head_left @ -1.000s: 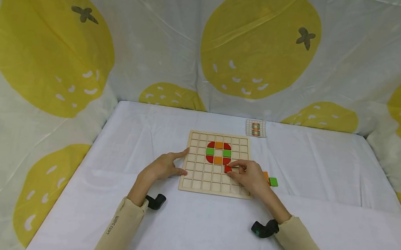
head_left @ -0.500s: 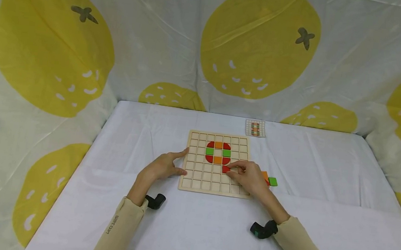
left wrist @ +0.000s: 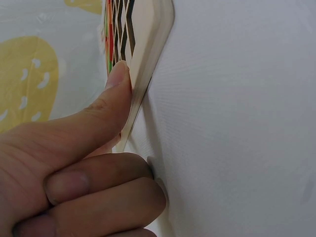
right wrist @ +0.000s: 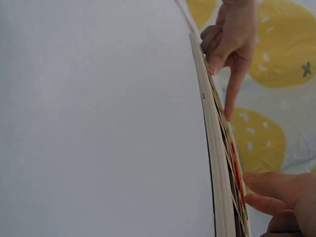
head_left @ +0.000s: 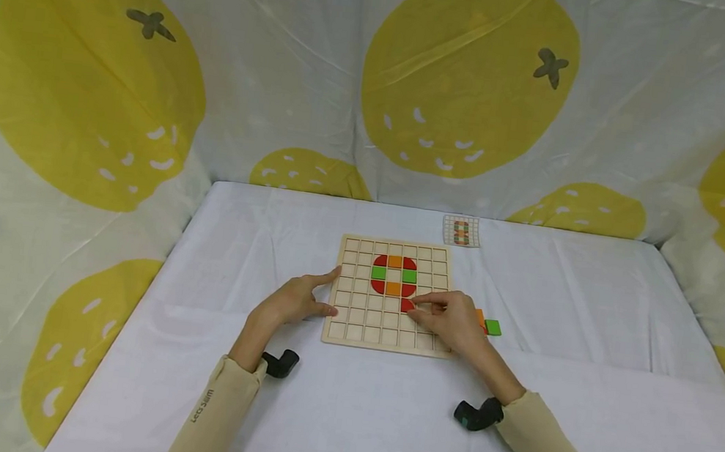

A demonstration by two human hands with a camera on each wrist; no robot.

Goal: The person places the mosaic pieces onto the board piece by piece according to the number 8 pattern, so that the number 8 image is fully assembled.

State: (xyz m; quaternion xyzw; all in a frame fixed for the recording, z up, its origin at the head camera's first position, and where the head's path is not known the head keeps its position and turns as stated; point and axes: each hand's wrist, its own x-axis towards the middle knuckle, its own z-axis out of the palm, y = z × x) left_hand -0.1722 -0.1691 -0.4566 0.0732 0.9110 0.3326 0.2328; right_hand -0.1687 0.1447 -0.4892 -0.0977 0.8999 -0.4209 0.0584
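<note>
Fingertips (head_left: 418,316) of the right hand (head_left: 451,318) pinch 1 partly hidden red tile (head_left: 405,305).

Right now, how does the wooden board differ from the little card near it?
The wooden board is far larger than the card. The left hand touches the board's edge; no hand touches the card. The board's edge is thick; the card looks thin. Both bear a square grid with coloured shapes.

Board (head_left: 356,333): pale wood, square-gridded. Toward its far edge: red corner tiles (head_left: 381,261), orange middle tiles (head_left: 395,262), green side tiles (head_left: 379,273). Mid-board, toward right edge: red tile (head_left: 405,306). Off right edge: orange tile (head_left: 480,317), green tile (head_left: 493,328). Tablecloth (head_left: 342,415): white. Card (head_left: 461,231) near its far edge: red-orange-green motif, gridded. Backdrop (head_left: 287,63): pale, yellow lemons (head_left: 471,75). Sleeves (head_left: 213,416): beige.
</note>
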